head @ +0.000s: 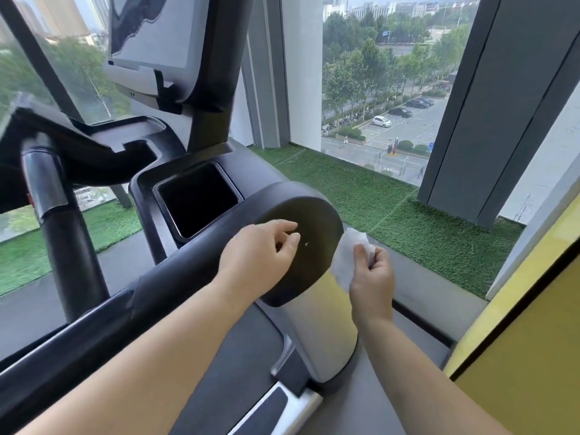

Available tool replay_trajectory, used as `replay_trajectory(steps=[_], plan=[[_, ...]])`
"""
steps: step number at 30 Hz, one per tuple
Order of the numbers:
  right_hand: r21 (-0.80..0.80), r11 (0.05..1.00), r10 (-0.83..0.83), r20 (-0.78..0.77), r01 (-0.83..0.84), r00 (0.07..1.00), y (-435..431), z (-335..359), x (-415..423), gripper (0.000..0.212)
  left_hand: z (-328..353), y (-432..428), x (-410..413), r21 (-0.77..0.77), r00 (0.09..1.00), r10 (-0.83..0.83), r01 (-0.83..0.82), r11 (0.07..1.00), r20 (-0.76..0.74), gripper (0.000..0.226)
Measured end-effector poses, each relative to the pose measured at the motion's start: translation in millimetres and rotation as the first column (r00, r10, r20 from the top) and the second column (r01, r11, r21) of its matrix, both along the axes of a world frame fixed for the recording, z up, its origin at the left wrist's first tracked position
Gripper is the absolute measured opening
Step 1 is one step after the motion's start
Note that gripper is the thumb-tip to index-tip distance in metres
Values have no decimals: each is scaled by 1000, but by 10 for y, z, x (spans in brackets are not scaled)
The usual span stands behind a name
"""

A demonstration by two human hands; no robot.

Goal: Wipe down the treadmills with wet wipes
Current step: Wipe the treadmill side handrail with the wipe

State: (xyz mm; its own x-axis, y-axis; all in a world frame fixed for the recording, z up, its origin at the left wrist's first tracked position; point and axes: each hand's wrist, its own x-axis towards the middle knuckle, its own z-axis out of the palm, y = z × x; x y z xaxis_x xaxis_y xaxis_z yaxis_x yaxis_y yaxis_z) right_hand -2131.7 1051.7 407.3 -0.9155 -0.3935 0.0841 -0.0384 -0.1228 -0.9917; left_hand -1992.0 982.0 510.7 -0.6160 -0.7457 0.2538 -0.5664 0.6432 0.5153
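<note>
A black treadmill fills the left and middle of the head view, with a cup holder recess [197,200] and a rounded black end cap [310,215] on its right arm. Below the cap stands a pale upright post [323,328]. My right hand [372,271] pinches a white wet wipe [348,255] against the right side of the cap and the top of the post. My left hand [260,255] hovers over the cap's flat face with loosely curled fingers and holds nothing. The console screen [153,36] rises at the upper left.
A black handlebar [59,215] runs down at the left. Green artificial turf [408,227] lies along the window, behind a grey floor strip. A yellow wall panel [527,340] stands close on the right. A grey pillar [489,105] blocks part of the window.
</note>
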Motion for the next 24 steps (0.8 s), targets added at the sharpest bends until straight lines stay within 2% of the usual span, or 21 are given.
replay_trajectory(steps=[2, 4, 6, 8, 10, 14, 15, 17, 19, 24], plan=[[-24, 997, -74, 34, 75, 997, -240, -61, -137, 10, 37, -117, 81, -232, 999, -22, 15, 973, -29, 27], [-11, 997, -78, 31, 79, 996, -472, -137, -214, 26, 45, -218, 124, -367, 998, -63, 57, 928, -2, 30], [-26, 999, -28, 9, 28, 1000, -662, -199, -195, 32, 20, -324, 157, -447, 994, -66, 99, 889, 89, 44], [-52, 996, 71, -52, -74, 996, -781, -274, -86, 35, 9, -395, 182, -425, 981, -37, 117, 898, 190, 56], [-28, 991, 124, -208, -132, 970, -829, -369, -18, 39, -3, -425, 193, -406, 967, -19, 124, 905, 253, 64], [67, 990, 141, -539, -124, 830, -812, -572, -199, 56, -6, -408, 171, -395, 941, 10, 133, 909, 338, 72], [84, 986, 165, -559, -142, 812, -824, -600, -242, 56, -12, -408, 173, -409, 937, 15, 138, 902, 348, 71], [68, 975, 217, -486, -211, 846, -863, -594, -245, 49, -38, -414, 177, -441, 933, 24, 146, 886, 358, 68], [33, 972, 222, -438, -231, 871, -913, -559, -145, 52, -57, -414, 171, -468, 931, 34, 152, 871, 365, 66], [155, 963, 271, -543, -222, 795, -871, -655, 131, 64, -71, -418, 145, -531, 907, 76, 173, 829, 414, 63]])
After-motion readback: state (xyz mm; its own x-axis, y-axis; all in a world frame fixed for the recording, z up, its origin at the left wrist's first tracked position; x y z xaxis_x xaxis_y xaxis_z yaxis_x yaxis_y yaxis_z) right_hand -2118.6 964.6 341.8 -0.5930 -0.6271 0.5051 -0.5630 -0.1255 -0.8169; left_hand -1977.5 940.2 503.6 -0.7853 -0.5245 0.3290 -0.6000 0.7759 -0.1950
